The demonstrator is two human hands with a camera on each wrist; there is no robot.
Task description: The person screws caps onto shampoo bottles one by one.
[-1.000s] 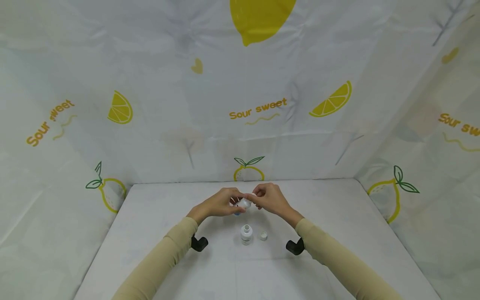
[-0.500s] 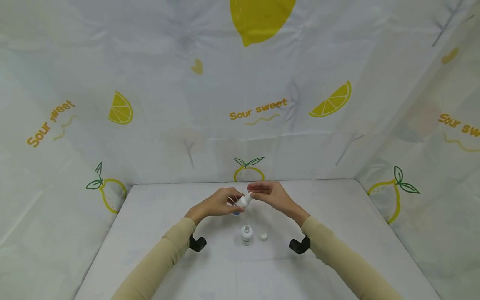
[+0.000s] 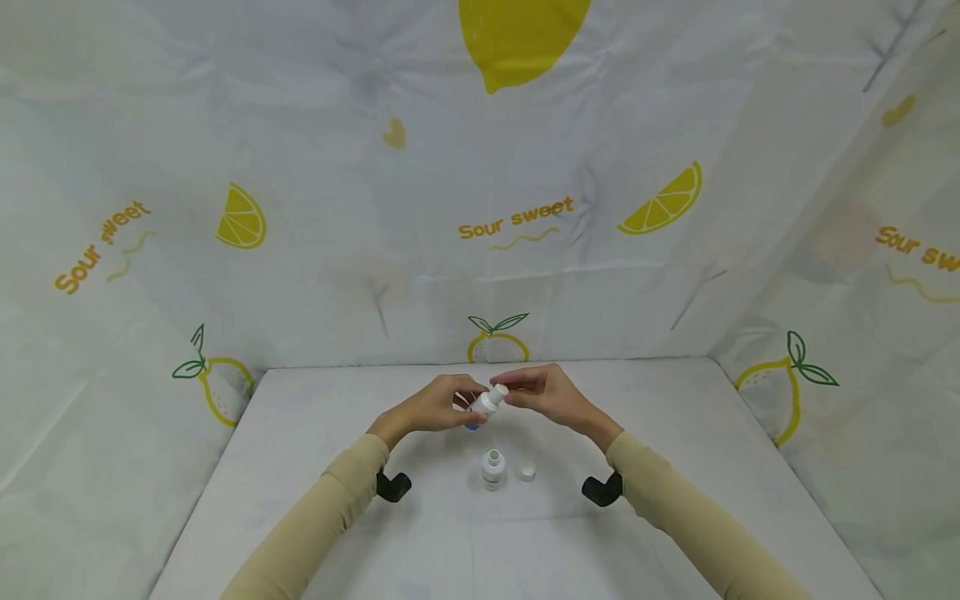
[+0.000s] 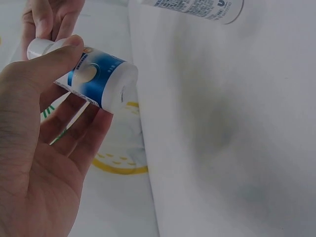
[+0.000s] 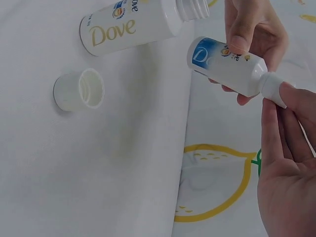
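Note:
Above the middle of the table, my left hand grips a small white-and-blue Dove bottle by its body. The bottle is tilted, its top pointing up and to the right. At that end my right hand pinches the white cap between thumb and fingers; the cap sits on the bottle's neck. Below the hands, a second white Dove bottle stands upright on the table with its threaded neck uncovered. Just right of it lies a loose white cap, its hollow side showing in the right wrist view.
The white-covered table ends at the back against a hanging sheet printed with lemons and lettering. Black wrist mounts stick out from under both sleeves.
My right hand's fingers first wrapped the bottle's top, then straightened and lifted off around it, and now pinch the cap. The left hand has barely moved; the standing bottle and loose cap stay put.

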